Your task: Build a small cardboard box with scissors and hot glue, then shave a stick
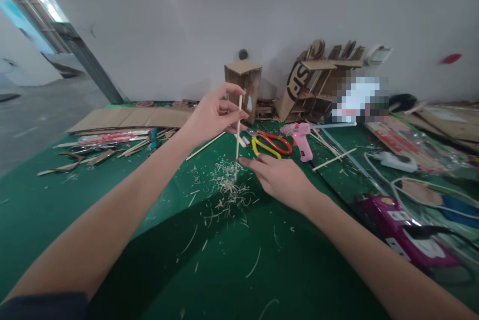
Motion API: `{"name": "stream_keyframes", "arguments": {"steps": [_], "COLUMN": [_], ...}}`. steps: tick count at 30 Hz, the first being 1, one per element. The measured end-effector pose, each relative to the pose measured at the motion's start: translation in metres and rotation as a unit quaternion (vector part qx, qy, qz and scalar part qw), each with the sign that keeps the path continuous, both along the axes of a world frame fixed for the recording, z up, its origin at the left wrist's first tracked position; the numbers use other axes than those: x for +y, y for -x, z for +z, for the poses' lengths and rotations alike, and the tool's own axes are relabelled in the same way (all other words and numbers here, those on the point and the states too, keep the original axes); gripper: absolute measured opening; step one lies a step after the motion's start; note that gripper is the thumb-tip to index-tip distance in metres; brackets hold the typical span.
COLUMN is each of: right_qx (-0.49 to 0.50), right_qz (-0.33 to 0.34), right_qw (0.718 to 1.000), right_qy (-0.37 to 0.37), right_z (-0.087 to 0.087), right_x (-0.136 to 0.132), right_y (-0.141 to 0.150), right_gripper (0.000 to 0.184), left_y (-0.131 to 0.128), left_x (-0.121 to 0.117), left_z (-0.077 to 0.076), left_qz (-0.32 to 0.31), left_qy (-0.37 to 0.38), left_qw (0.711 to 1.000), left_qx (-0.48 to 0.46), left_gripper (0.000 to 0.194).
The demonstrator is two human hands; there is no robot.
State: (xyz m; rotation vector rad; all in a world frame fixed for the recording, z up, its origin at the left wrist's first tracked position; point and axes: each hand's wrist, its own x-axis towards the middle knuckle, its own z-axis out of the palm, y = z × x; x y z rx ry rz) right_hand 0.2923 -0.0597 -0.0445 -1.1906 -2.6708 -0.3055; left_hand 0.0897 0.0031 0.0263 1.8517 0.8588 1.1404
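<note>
Pinched in my left hand (213, 116) is a thin wooden stick (238, 133), held nearly upright with its lower end above the table. My right hand (286, 180) is closed by the stick's lower part, and a thin dark blade-like piece (231, 160) sticks out leftward from its fingertips, against the stick. Most of that piece is hidden by the fingers. Beneath both hands lies a heap of curled wood shavings (229, 191) on the green tabletop (168, 260). Pliers with red and yellow handles (275, 141) rest just beyond my right hand.
A pink glue gun (301, 140) lies right of the pliers. Cardboard boxes (243, 68) stand against the wall. Sticks and tools (108, 148) are scattered at left. On the right are a purple power strip (407, 232), cables and a white adapter (396, 161).
</note>
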Motion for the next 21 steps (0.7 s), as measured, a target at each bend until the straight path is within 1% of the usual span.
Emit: {"name": "stream_keyframes", "arguments": {"steps": [1, 3, 6, 8, 11, 12, 13, 17, 19, 21], "right_qx": [-0.001, -0.021, -0.054, -0.047, -0.024, -0.026, -0.035, -0.076, -0.066, -0.047], "right_qz": [-0.013, -0.017, 0.020, 0.021, -0.033, -0.043, -0.041, 0.015, 0.013, -0.009], "right_qw": [1.000, 1.000, 0.997, 0.998, 0.999, 0.999, 0.999, 0.996, 0.997, 0.999], "right_qy": [-0.011, 0.003, 0.052, 0.040, -0.010, -0.014, -0.008, 0.047, 0.037, 0.006], "right_z": [-0.0004, -0.0021, -0.0025, 0.0003, 0.0043, 0.0042, 0.0033, -0.0029, -0.0026, -0.0004], "right_x": [0.0006, 0.0004, -0.0018, -0.0023, -0.0012, -0.0010, -0.0012, -0.0046, -0.0054, -0.0048], "right_y": [-0.0009, -0.0024, -0.0041, -0.0050, -0.0057, -0.0056, -0.0055, -0.0035, -0.0020, -0.0002], "right_gripper": [0.051, 0.049, 0.046, 0.047, 0.050, 0.051, 0.051, 0.049, 0.050, 0.052], "left_y": [-0.0008, -0.0017, -0.0014, -0.0013, -0.0019, -0.0023, -0.0027, -0.0035, -0.0033, -0.0026], "left_x": [-0.0011, -0.0017, 0.0001, 0.0011, 0.0004, -0.0003, -0.0011, -0.0026, -0.0019, -0.0007], "left_z": [0.0010, 0.0018, -0.0002, -0.0021, -0.0033, -0.0031, -0.0026, -0.0013, -0.0021, -0.0038], "left_qz": [0.000, 0.003, 0.002, -0.004, -0.009, -0.008, -0.006, 0.006, 0.005, 0.002], "left_qy": [0.000, 0.001, 0.003, 0.000, -0.003, -0.002, -0.001, 0.003, -0.003, -0.015], "left_qw": [1.000, 1.000, 1.000, 1.000, 1.000, 1.000, 1.000, 1.000, 1.000, 1.000], "left_qx": [0.000, -0.001, -0.008, -0.011, -0.014, -0.015, -0.016, -0.010, -0.005, 0.000], "left_gripper": [0.037, 0.038, 0.039, 0.038, 0.037, 0.037, 0.036, 0.037, 0.037, 0.038]}}
